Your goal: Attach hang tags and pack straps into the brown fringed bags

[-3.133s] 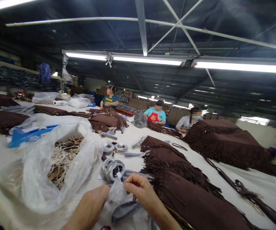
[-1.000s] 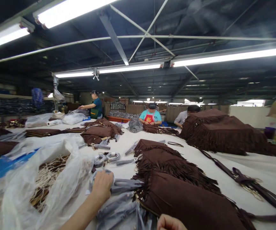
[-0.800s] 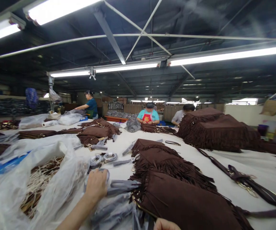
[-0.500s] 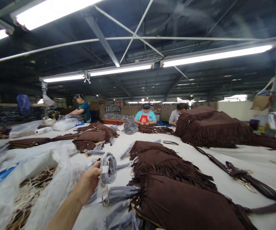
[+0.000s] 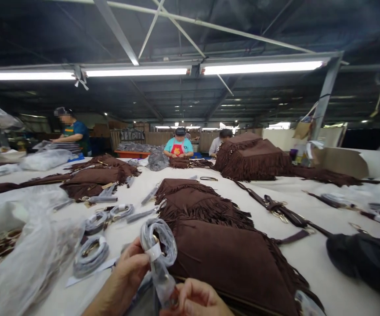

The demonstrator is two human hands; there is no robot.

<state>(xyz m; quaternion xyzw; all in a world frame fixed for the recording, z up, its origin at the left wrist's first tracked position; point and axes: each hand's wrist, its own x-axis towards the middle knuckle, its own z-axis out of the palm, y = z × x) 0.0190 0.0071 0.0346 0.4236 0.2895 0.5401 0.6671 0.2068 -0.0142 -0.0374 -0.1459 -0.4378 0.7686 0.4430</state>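
My left hand point(image 5: 128, 275) is closed on a coiled strap wrapped in grey tissue point(image 5: 158, 241), held up above the table's near edge. The coil is bound by a white tape band. My right hand point(image 5: 194, 300), at the bottom edge, pinches the loose wrapped tail that hangs below the coil. Just right of both hands lies a brown suede bag with fringe point(image 5: 229, 259), flat on the white table point(image 5: 311, 263).
More wrapped coils point(image 5: 91, 256) and a clear plastic bag point(image 5: 28, 259) lie at left. Fringed brown bags point(image 5: 252, 160), brown straps with buckles point(image 5: 275, 208) and a black bag point(image 5: 367, 259) cover the table. Three people work at the far side.
My left hand reached to a wrapped coil on the table, lifted it and brought it near. My right hand came up and took its hanging tail. The view swung right.
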